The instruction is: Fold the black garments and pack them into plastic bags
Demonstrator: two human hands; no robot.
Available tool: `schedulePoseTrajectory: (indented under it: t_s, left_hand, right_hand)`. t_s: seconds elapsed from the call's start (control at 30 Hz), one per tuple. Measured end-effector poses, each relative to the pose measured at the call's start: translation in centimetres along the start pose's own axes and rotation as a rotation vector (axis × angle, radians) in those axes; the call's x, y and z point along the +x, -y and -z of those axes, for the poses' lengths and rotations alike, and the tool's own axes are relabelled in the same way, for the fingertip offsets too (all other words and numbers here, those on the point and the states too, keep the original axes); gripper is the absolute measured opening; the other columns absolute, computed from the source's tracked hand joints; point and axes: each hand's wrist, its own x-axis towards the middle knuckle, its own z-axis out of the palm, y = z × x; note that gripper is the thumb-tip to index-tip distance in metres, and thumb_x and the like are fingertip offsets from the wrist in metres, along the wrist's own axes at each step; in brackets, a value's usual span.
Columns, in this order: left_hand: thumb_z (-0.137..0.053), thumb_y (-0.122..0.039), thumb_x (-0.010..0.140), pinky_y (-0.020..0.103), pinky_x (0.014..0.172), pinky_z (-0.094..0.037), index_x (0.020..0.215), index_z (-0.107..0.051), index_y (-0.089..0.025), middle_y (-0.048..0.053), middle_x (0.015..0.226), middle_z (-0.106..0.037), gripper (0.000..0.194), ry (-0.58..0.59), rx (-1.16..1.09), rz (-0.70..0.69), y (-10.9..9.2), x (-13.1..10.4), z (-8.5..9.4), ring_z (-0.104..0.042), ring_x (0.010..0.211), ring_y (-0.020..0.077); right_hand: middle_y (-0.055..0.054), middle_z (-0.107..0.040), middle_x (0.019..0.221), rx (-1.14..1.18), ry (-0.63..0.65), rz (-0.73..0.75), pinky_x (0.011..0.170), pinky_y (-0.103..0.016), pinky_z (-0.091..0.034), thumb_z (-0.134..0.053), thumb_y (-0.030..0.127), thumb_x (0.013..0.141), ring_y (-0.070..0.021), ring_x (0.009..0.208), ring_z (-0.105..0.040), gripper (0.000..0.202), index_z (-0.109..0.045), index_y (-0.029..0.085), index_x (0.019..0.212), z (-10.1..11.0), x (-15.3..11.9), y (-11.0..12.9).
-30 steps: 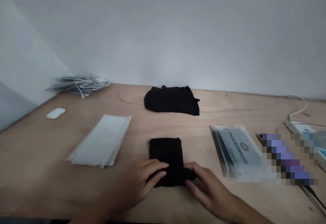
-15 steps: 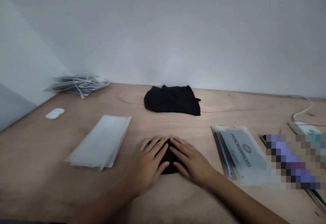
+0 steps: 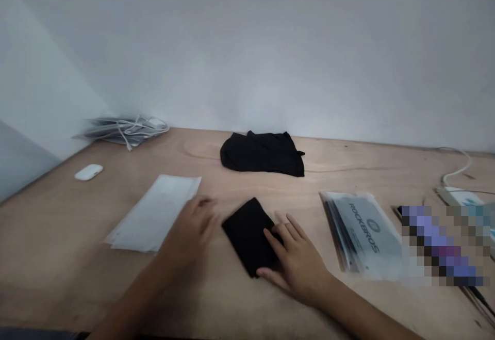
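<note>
A small folded black cloth (image 3: 249, 239) lies turned at an angle on the wooden table, near the front middle. My right hand (image 3: 292, 257) rests on its right side, fingers spread. My left hand (image 3: 193, 226) is over the right edge of the stack of frosted plastic bags (image 3: 154, 216), apart from the cloth; it is blurred, its fingers look parted, and nothing shows in them. Farther back, a larger black cloth (image 3: 263, 154) lies flat with a small tab at its right.
Filled clear bags printed ROCKBROS (image 3: 365, 234) lie to the right, beside a pixelated object (image 3: 441, 247) and a white power strip (image 3: 460, 195). At the left are a white case (image 3: 88, 172) and grey bags with a white cable (image 3: 127, 129). A wall (image 3: 247, 51) stands behind the table (image 3: 240, 309).
My left hand has lifted off the folded black cloth and moved left to the frosted bags. The cloth has turned and shows more fully. My right hand has shifted slightly right on it.
</note>
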Motion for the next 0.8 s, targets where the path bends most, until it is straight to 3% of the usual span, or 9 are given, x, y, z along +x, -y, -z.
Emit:
schedulePoseTrajectory:
  t_s: [0.1, 0.2, 0.3, 0.43, 0.53, 0.6, 0.73, 0.8]
  left_hand:
    - [-0.048, -0.047, 0.095, 0.042, 0.087, -0.054, 0.125, -0.065, -0.018, 0.010, 0.107, -0.065, 0.045, 0.025, 0.069, 0.306, 3.1, 0.1, 2.3, -0.067, 0.095, 0.0279]
    - [-0.053, -0.053, 0.086, 0.040, 0.080, -0.054, 0.131, -0.062, -0.014, 0.010, 0.099, -0.066, 0.060, 0.111, 0.117, 0.493, 5.4, 0.1, 3.4, -0.068, 0.088, 0.0296]
    - [-0.052, -0.054, 0.083, 0.037, 0.074, -0.053, 0.121, -0.067, -0.016, 0.009, 0.091, -0.070, 0.056, 0.186, 0.049, 0.530, 6.6, 0.1, 3.6, -0.069, 0.081, 0.0291]
    - [-0.049, -0.046, 0.083, 0.037, 0.076, -0.052, 0.105, -0.072, -0.018, 0.009, 0.093, -0.075, 0.043, 0.199, 0.006, 0.482, 6.9, 0.1, 4.1, -0.070, 0.084, 0.0291]
    - [-0.048, -0.042, 0.084, 0.036, 0.074, -0.051, 0.111, -0.071, -0.017, 0.008, 0.087, -0.075, 0.043, 0.157, 0.014, 0.473, 5.4, 0.3, 4.4, -0.069, 0.081, 0.0276]
    - [-0.047, -0.040, 0.086, 0.033, 0.070, -0.051, 0.119, -0.066, -0.019, 0.003, 0.082, -0.072, 0.044, 0.140, -0.049, 0.424, 2.9, 0.6, 3.9, -0.068, 0.073, 0.0232]
    - [-0.047, -0.030, 0.090, 0.026, 0.060, -0.049, 0.112, -0.066, -0.021, -0.002, 0.071, -0.067, 0.030, 0.239, -0.336, 0.193, -3.7, 1.1, 0.6, -0.064, 0.061, 0.0163]
    - [-0.050, -0.023, 0.089, 0.028, 0.065, -0.052, 0.107, -0.068, -0.020, 0.000, 0.075, -0.069, 0.025, 0.282, -0.371, 0.100, -6.4, 1.4, -1.3, -0.066, 0.067, 0.0177]
  right_hand:
    - [-0.021, -0.067, 0.119, 0.046, 0.061, 0.030, 0.118, -0.059, -0.034, -0.064, 0.065, 0.087, -0.0384, 0.124, -0.058, 0.076, -0.061, 0.007, 0.137, 1.3, 0.4, 0.6]
    - [-0.018, -0.049, 0.151, 0.104, 0.141, 0.146, 0.119, -0.060, -0.031, -0.066, 0.067, 0.085, -0.0386, 0.140, -0.044, 0.083, -0.047, 0.019, 0.150, 1.2, 1.6, 0.7]
    - [-0.013, -0.026, 0.166, 0.132, 0.208, 0.170, 0.120, -0.060, -0.026, -0.065, 0.061, 0.089, -0.0381, 0.152, -0.021, 0.079, -0.039, 0.025, 0.155, -0.2, 2.5, 0.4]
    - [-0.009, -0.025, 0.166, 0.113, 0.269, 0.119, 0.122, -0.058, -0.022, -0.071, 0.040, 0.090, -0.0334, 0.153, -0.020, 0.074, -0.039, 0.029, 0.155, -1.6, 2.3, -0.5]
    - [-0.009, -0.027, 0.166, 0.071, 0.256, 0.066, 0.122, -0.057, -0.024, -0.073, 0.027, 0.085, -0.0334, 0.153, -0.022, 0.075, -0.041, 0.029, 0.154, -1.6, 1.1, -1.6]
    - [-0.009, -0.029, 0.165, 0.044, 0.226, 0.029, 0.121, -0.059, -0.026, -0.071, 0.021, 0.084, -0.0341, 0.152, -0.023, 0.076, -0.042, 0.029, 0.153, -1.5, 0.0, -2.2]
    - [-0.010, -0.030, 0.165, 0.011, 0.153, -0.048, 0.118, -0.061, -0.031, -0.068, 0.019, 0.085, -0.0351, 0.152, -0.024, 0.073, -0.043, 0.028, 0.153, -1.1, -2.0, -3.0]
    - [-0.012, -0.028, 0.165, 0.027, 0.140, -0.055, 0.117, -0.060, -0.034, -0.067, 0.026, 0.088, -0.0350, 0.151, -0.025, 0.069, -0.043, 0.026, 0.153, -0.3, -2.5, -3.2]
